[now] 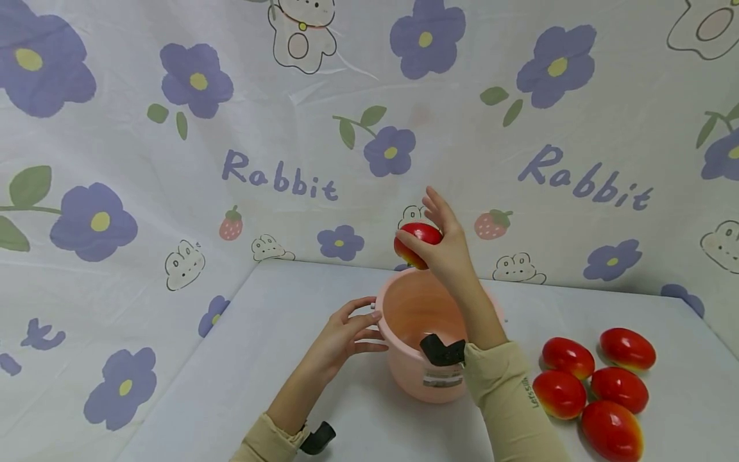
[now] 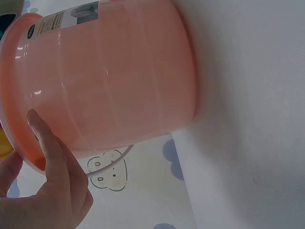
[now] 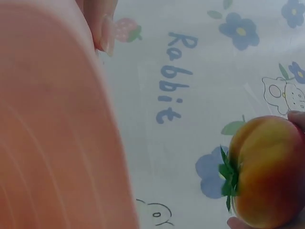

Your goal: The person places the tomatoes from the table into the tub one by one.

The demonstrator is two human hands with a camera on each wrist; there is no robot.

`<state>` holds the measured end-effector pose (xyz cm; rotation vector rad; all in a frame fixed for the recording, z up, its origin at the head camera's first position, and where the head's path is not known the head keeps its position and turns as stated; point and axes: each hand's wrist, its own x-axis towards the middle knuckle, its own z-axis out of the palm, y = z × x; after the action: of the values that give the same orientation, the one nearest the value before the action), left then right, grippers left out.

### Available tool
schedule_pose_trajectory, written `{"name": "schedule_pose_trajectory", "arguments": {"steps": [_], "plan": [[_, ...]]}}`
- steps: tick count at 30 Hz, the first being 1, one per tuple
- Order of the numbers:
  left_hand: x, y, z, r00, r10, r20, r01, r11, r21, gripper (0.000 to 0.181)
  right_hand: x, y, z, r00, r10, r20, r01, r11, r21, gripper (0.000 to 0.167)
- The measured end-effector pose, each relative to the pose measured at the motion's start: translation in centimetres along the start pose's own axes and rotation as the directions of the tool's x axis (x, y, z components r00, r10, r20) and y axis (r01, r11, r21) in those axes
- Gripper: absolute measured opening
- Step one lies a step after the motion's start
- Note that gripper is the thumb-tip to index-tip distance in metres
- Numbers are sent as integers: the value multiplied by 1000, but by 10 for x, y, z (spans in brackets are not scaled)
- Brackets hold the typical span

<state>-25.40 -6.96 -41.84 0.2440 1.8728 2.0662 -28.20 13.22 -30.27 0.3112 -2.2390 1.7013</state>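
My right hand (image 1: 447, 247) holds a red and yellow fruit (image 1: 417, 245) between thumb and fingers, above the far rim of a pink bucket (image 1: 404, 359). In the right wrist view the fruit (image 3: 267, 171) shows green leaves at one end, beside the bucket (image 3: 57, 124). At the bucket's left side, my left hand (image 1: 346, 333) grips the rim, thumb at the top edge and fingers along the outer wall. The left wrist view shows that hand (image 2: 52, 186) on the rim of the bucket (image 2: 119, 76).
Several red fruits (image 1: 612, 385) lie grouped on the white table (image 1: 242, 366), right of the bucket. A patterned cloth (image 1: 358, 83) with flowers and rabbits hangs behind the table. The bucket's thin handle (image 2: 112, 163) shows in the left wrist view.
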Motion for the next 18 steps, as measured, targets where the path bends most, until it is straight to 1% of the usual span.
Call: {"name": "schedule_pose_trajectory", "arguments": {"steps": [7, 11, 18], "plan": [[0, 0, 0, 1000, 7, 4, -7, 1000, 1, 57, 1, -1, 6, 998, -65, 12, 65, 998, 15, 81], [0, 1, 1, 1000, 14, 11, -14, 1000, -3, 56, 1, 0, 7, 997, -71, 14, 70, 997, 19, 81], [-1, 1, 1, 1000, 0, 5, 0, 1000, -11, 57, -1, 1, 5, 997, -72, 5, 72, 997, -1, 79]]}}
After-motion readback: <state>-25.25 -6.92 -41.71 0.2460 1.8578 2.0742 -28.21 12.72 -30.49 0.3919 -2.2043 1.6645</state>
